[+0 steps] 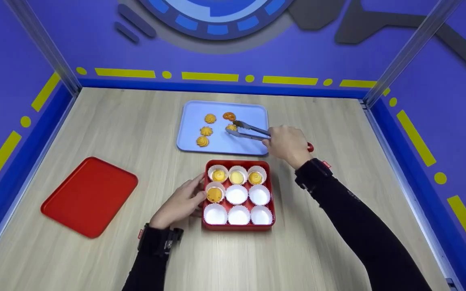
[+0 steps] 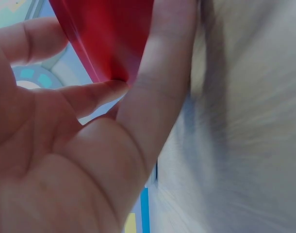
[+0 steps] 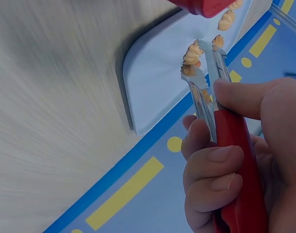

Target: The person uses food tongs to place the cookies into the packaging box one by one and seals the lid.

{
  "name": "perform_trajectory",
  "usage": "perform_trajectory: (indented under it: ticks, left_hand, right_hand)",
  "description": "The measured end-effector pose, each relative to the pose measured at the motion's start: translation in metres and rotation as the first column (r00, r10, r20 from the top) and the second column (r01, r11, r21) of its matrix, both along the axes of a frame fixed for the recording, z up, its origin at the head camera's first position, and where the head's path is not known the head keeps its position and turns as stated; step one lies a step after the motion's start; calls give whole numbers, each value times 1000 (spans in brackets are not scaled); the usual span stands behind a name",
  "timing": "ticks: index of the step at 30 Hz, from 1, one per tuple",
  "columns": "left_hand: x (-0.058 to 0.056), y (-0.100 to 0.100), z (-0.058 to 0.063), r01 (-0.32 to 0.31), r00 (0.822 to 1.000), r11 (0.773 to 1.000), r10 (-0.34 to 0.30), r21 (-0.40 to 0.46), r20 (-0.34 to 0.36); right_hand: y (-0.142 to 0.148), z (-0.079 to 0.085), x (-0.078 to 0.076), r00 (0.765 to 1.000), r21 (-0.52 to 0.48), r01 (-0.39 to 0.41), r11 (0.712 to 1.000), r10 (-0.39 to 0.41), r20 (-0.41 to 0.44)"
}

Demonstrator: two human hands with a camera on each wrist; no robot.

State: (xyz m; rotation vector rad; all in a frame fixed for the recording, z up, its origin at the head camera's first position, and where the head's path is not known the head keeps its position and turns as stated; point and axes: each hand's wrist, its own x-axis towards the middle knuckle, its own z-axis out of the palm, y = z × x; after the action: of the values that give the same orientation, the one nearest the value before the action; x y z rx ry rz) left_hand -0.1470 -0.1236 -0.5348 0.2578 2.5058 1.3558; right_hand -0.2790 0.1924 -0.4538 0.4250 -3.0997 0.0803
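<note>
My right hand (image 1: 288,142) grips red-handled metal tongs (image 1: 254,135) over a pale blue tray (image 1: 253,113). The tong tips stand on either side of a swirled cookie (image 1: 231,127); whether they pinch it, I cannot tell. Beside it lies a small pretzel (image 1: 229,116), and three more swirled cookies (image 1: 206,131) form a line on the left. Against the left wall of a red box (image 1: 239,227), my left hand (image 1: 179,203) rests with fairly straight fingers. White paper cups (image 1: 236,195) line the box; the back three and the middle-left one hold yellow or golden treats.
A red tray-like lid (image 1: 91,196) lies flat on the wooden table (image 1: 156,133) at the left. Blue panels with yellow marks (image 1: 289,81) enclose the table at the back and sides. The box stands just in front of the blue tray.
</note>
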Motion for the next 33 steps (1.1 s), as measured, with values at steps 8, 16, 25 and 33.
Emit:
perform_trajectory:
  ticks: [8,16,25,33]
  left_hand:
    - [-1,1,0,0,1000,1000,0,-6,0]
    - [0,0,0,-2,1000,1000,2,-12,-3]
    - [-1,1,-1,-4,1000,1000,4,-11,3]
    - [0,1,-1,-7,1000,1000,7,-6,-20]
  right_hand:
    - [6,-1,2,1000,-9,-23,1000,23,-14]
    - [13,0,4,999,-17,-40,999,40,-3]
    - [22,4,6,999,-29,-48,998,48,3]
    - [25,7,10,998,-15,-57,998,58,1]
